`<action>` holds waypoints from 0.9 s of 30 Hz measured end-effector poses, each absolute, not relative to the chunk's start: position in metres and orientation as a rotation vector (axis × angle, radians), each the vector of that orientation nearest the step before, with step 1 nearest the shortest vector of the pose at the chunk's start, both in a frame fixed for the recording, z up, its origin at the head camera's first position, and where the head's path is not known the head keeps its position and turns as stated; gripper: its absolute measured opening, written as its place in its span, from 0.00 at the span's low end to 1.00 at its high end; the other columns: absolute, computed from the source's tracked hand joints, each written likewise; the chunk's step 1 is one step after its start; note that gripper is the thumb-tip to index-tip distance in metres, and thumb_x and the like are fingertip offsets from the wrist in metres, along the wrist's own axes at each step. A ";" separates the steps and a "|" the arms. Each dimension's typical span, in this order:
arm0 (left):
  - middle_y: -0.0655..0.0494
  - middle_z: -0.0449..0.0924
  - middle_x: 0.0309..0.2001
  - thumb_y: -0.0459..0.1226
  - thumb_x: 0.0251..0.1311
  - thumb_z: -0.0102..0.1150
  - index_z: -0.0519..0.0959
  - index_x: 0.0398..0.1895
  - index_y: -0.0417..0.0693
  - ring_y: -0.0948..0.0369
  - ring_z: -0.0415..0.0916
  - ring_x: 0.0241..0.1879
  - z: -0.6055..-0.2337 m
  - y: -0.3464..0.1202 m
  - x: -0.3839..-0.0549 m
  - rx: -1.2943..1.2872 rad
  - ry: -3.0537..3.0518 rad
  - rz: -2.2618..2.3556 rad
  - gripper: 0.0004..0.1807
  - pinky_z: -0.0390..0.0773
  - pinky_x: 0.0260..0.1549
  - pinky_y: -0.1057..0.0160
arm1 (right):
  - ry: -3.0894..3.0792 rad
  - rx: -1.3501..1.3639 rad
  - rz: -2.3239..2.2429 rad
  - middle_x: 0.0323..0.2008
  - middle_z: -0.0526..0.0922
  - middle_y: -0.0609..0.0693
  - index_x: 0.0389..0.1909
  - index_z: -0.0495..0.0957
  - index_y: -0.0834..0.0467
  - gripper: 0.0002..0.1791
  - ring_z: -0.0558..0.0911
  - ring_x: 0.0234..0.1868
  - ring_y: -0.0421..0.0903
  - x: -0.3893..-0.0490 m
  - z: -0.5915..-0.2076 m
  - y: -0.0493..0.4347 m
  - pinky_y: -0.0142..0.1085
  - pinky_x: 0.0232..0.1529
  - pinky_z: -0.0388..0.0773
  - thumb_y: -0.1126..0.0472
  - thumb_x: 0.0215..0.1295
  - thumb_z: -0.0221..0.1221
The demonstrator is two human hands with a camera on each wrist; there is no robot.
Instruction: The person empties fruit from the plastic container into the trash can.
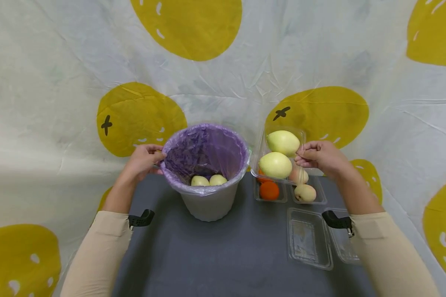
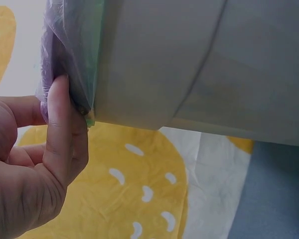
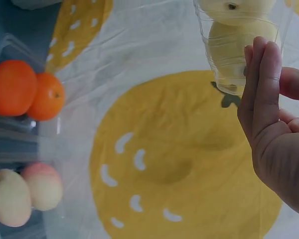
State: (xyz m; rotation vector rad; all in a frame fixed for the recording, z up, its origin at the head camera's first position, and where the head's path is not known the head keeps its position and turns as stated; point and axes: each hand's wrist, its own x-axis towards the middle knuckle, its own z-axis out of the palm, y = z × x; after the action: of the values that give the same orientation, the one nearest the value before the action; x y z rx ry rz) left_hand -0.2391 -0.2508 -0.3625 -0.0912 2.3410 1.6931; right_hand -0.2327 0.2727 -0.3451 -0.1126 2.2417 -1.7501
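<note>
My left hand (image 1: 144, 160) grips the rim of a white bin (image 1: 208, 206), pinching the purple plastic bag (image 1: 223, 144) folded over it. Inside the bag lie two pale yellow-green fruits (image 1: 218, 180). Right of the bin, my right hand (image 1: 321, 156) pinches the side edge of a clear plastic tray (image 1: 258, 165), raised and tilted. It carries two large, smooth, pale yellow-green fruits (image 1: 275, 165), their exact kind unclear. In the right wrist view, thumb and fingers (image 3: 266, 74) are on opposite sides of the tray wall.
Below the raised tray, one clear tray holds orange fruits (image 1: 269, 190) and another holds peaches (image 1: 305, 193). Two clear trays without fruit (image 1: 308, 239) lie nearer on the dark grey table (image 1: 208, 260), one partly behind the right arm. A cloth (image 1: 223, 82) with yellow shapes hangs behind.
</note>
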 end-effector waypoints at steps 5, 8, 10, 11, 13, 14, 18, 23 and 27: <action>0.49 0.69 0.45 0.36 0.77 0.52 0.63 0.75 0.34 0.64 0.74 0.34 -0.364 -0.250 -0.240 -0.085 2.342 1.692 0.29 0.88 0.28 0.64 | 2.256 -0.121 -1.760 0.33 0.86 0.45 0.45 0.76 0.68 0.07 0.89 0.35 0.38 -0.239 -0.327 0.269 0.31 0.41 0.89 0.67 0.77 0.54; 0.48 0.69 0.47 0.36 0.77 0.52 0.63 0.75 0.34 0.64 0.74 0.34 -0.365 -0.252 -0.241 -0.088 2.343 1.692 0.29 0.88 0.28 0.64 | 2.254 -0.111 -1.752 0.33 0.86 0.45 0.47 0.75 0.69 0.08 0.88 0.35 0.38 -0.244 -0.317 0.264 0.30 0.42 0.88 0.66 0.77 0.55; 0.47 0.70 0.48 0.36 0.77 0.52 0.63 0.76 0.33 0.64 0.74 0.34 -0.366 -0.253 -0.241 -0.083 2.347 1.684 0.29 0.88 0.29 0.64 | 2.250 -0.105 -1.738 0.33 0.86 0.45 0.48 0.74 0.70 0.09 0.88 0.35 0.38 -0.248 -0.310 0.260 0.30 0.41 0.88 0.66 0.78 0.54; 0.47 0.70 0.48 0.36 0.77 0.52 0.63 0.76 0.33 0.64 0.75 0.34 -0.366 -0.253 -0.241 -0.079 2.349 1.682 0.29 0.88 0.29 0.64 | 2.243 -0.100 -1.742 0.33 0.87 0.46 0.48 0.74 0.70 0.09 0.88 0.35 0.38 -0.250 -0.307 0.258 0.29 0.41 0.88 0.66 0.78 0.54; 0.47 0.70 0.49 0.36 0.77 0.53 0.63 0.76 0.33 0.64 0.75 0.34 -0.366 -0.253 -0.241 -0.073 2.351 1.679 0.29 0.89 0.29 0.64 | 2.244 -0.096 -1.743 0.32 0.87 0.46 0.48 0.74 0.70 0.09 0.88 0.35 0.39 -0.254 -0.302 0.253 0.29 0.40 0.88 0.66 0.78 0.54; 0.47 0.70 0.49 0.37 0.77 0.53 0.63 0.76 0.33 0.64 0.76 0.34 -0.366 -0.253 -0.241 -0.070 2.352 1.677 0.29 0.89 0.30 0.63 | 2.248 -0.098 -1.742 0.32 0.87 0.46 0.48 0.74 0.70 0.09 0.88 0.34 0.39 -0.257 -0.300 0.250 0.29 0.40 0.88 0.66 0.78 0.54; 0.47 0.70 0.49 0.37 0.77 0.53 0.63 0.76 0.33 0.64 0.76 0.35 -0.366 -0.253 -0.241 -0.062 2.349 1.681 0.29 0.89 0.30 0.63 | 2.287 -0.109 -1.728 0.30 0.86 0.47 0.49 0.73 0.73 0.11 0.88 0.33 0.39 -0.268 -0.292 0.235 0.29 0.40 0.88 0.66 0.78 0.54; 0.48 0.70 0.47 0.36 0.77 0.52 0.62 0.76 0.33 0.64 0.75 0.34 -0.364 -0.252 -0.240 -0.076 2.346 1.685 0.30 0.88 0.29 0.64 | 2.311 -0.128 -1.735 0.30 0.86 0.48 0.51 0.72 0.75 0.13 0.88 0.32 0.40 -0.280 -0.284 0.217 0.30 0.41 0.88 0.67 0.77 0.55; 0.50 0.70 0.45 0.36 0.77 0.52 0.61 0.77 0.33 0.65 0.75 0.33 -0.361 -0.250 -0.239 -0.099 2.341 1.684 0.30 0.88 0.28 0.65 | 2.329 -0.135 -1.745 0.29 0.86 0.48 0.52 0.72 0.76 0.14 0.88 0.31 0.40 -0.287 -0.280 0.206 0.30 0.39 0.88 0.68 0.76 0.56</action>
State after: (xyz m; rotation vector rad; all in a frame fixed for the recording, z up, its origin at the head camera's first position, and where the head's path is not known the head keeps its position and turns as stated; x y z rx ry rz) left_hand -0.2391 -0.2505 -0.3612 -0.0993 2.3415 1.6844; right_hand -0.2867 0.2057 -0.2802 -0.1352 2.3286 -1.7450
